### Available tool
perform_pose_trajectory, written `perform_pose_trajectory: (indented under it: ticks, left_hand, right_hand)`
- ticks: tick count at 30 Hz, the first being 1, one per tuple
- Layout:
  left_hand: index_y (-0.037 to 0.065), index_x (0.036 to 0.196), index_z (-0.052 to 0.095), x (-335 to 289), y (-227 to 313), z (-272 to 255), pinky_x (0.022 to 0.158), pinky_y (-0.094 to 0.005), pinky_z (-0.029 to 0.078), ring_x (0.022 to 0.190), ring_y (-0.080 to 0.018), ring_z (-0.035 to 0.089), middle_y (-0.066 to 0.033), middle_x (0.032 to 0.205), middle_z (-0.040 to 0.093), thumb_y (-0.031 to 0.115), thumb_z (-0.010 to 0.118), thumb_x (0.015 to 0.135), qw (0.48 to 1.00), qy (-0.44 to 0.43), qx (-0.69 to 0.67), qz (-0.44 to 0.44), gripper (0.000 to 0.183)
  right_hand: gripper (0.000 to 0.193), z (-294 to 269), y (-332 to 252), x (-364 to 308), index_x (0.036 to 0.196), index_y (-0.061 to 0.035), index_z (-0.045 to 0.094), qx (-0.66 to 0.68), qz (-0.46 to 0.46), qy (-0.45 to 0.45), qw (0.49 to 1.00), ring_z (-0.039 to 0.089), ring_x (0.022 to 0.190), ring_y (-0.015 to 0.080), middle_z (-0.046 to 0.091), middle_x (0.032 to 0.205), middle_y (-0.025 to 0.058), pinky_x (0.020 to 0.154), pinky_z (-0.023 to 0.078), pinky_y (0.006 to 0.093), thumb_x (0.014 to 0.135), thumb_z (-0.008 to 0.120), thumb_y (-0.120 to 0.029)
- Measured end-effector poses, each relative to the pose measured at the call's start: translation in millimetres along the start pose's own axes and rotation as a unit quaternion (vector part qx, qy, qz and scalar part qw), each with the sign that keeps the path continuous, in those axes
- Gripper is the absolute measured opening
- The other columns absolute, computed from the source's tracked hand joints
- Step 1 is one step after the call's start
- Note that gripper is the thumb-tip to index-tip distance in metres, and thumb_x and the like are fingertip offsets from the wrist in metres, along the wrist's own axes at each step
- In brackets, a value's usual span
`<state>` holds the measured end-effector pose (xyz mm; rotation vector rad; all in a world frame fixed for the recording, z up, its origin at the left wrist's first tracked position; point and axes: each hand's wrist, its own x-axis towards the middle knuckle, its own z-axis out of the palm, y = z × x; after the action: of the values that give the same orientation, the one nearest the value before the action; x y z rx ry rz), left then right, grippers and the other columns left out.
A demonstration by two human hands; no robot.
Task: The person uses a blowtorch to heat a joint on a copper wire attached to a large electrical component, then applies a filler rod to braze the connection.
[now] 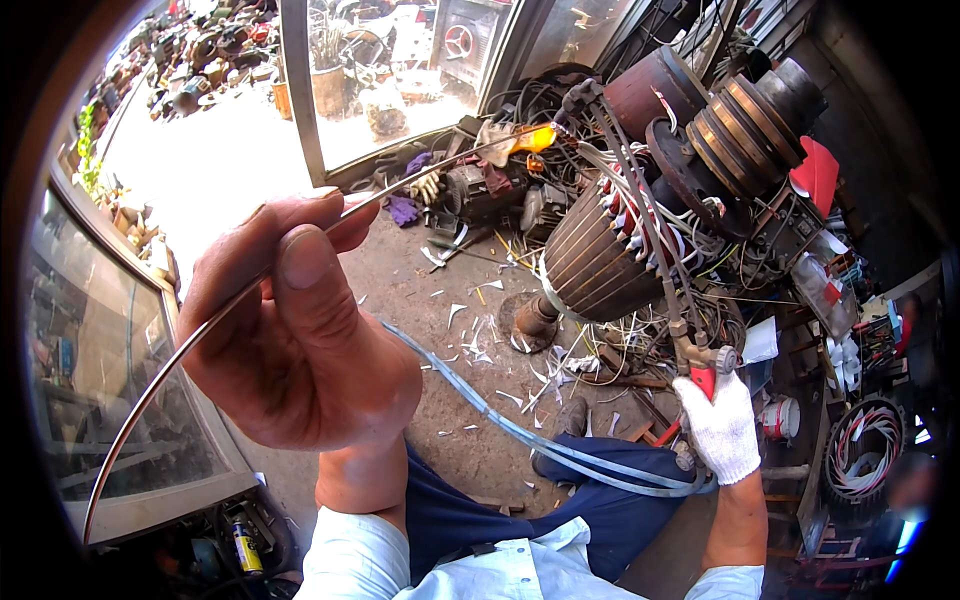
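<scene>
"What was in play?"
"One thin rod, pinched in the left grip, left of the rotor! One torch, clasped in the gloved right grip, below and right of it!"
"Room?"
"Two blue hoses curved below the rotor; litter-strewn floor opened leftward, towards the door frame's edge!"
</scene>
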<state>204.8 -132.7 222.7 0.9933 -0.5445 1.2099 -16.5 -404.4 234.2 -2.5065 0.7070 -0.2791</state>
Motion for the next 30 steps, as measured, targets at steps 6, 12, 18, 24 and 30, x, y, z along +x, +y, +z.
perform_pose_trajectory:
  ticks: [6, 12, 18, 24, 30]
  left_hand:
    - [-0.004, 0.112, 0.063, 0, 1, 0, 0.074, -0.0307, 0.058, 0.072, -0.0265, 0.075, -0.0195, 0.093, 0.074, 0.007, 0.061, 0.099, 1.0, 0.004, 0.009, 0.004, 0.018]
    - [-0.004, 0.112, 0.063, 0, 2, 1, 0.074, -0.0304, 0.058, 0.072, -0.0265, 0.075, -0.0196, 0.093, 0.074, 0.007, 0.061, 0.099, 1.0, 0.007, 0.008, 0.001, 0.018]
    - [-0.004, 0.113, 0.063, 0, 2, 1, 0.073, -0.0307, 0.058, 0.072, -0.0266, 0.075, -0.0197, 0.094, 0.074, 0.007, 0.061, 0.099, 1.0, 0.001, 0.008, -0.001, 0.019]
    - [-0.004, 0.114, 0.063, -1, 0, 0, 0.072, -0.0307, 0.059, 0.071, -0.0264, 0.075, -0.0197, 0.094, 0.074, 0.007, 0.061, 0.099, 1.0, 0.002, -0.002, 0.006, 0.019]
    - [-0.004, 0.114, 0.063, -1, 2, 0, 0.072, -0.0307, 0.059, 0.071, -0.0268, 0.075, -0.0197, 0.094, 0.074, 0.007, 0.061, 0.099, 1.0, -0.005, 0.002, 0.005, 0.019]
  right_hand:
    - [0.034, -1, -10, 0, 0.117, 0.0004, 0.061, -0.023, -0.011, -0.003, 1.0, 0.067, 0.089, 0.0451, 0.069, 0.096, 0.0251, 0.076, 0.053, 0.0457, 0.09, 0.069, -0.018]
    - [0.034, 0, -10, 1, 0.117, 0.0012, 0.061, -0.024, -0.04, 0.005, 0.999, 0.067, 0.091, 0.0448, 0.069, 0.099, 0.0252, 0.078, 0.053, 0.0453, 0.09, 0.069, -0.017]
    - [0.033, -2, -2, -2, 0.116, 0.0019, 0.061, -0.006, -0.019, 0.002, 1.0, 0.066, 0.092, 0.0456, 0.069, 0.1, 0.0255, 0.079, 0.053, 0.0461, 0.089, 0.069, -0.015]
    - [0.034, -4, -6, -4, 0.117, 0.0018, 0.061, -0.034, -0.038, 0.016, 0.999, 0.065, 0.093, 0.0464, 0.068, 0.1, 0.0262, 0.079, 0.053, 0.047, 0.089, 0.07, -0.015]
    - [0.035, -4, -4, -4, 0.118, 0.0013, 0.06, -0.036, -0.029, 0.013, 0.999, 0.065, 0.093, 0.0463, 0.068, 0.1, 0.0259, 0.079, 0.053, 0.047, 0.089, 0.07, -0.015]
